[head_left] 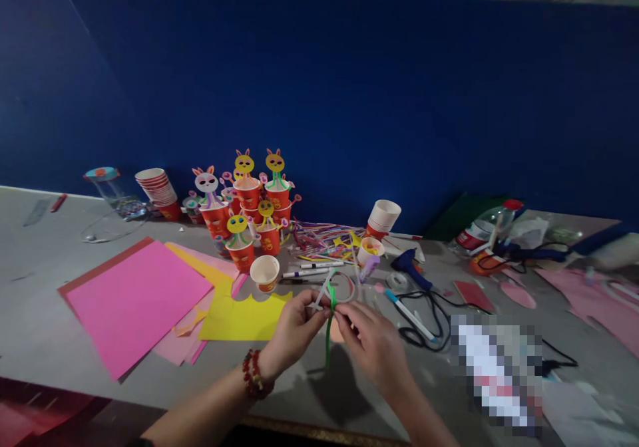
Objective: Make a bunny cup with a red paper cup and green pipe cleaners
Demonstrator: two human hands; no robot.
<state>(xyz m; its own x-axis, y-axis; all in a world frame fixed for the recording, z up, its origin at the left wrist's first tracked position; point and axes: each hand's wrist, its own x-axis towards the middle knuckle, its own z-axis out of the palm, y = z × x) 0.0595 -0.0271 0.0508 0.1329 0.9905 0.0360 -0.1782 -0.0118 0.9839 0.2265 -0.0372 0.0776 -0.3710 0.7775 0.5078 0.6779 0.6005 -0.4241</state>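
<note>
My left hand point(293, 330) and my right hand point(370, 340) meet above the grey table point(44, 327), fingers pinched together. Between them they hold a green pipe cleaner point(328, 330) that hangs down, and a white strip point(323, 291) sticks up from my left fingers. A red bead bracelet point(253, 374) is on my left wrist. Just beyond my hands lie a yellow sheet point(239, 317) and an orange paper cup point(265, 273).
Pink paper sheets point(134, 297) lie at the left. Decorated red cups with animal faces point(249, 207) stand at the back, with cup stacks point(158, 191), pipe cleaners point(324, 237), markers point(409, 314), a blue glue gun point(410, 265), black cable point(429, 320) and a bottle point(482, 231).
</note>
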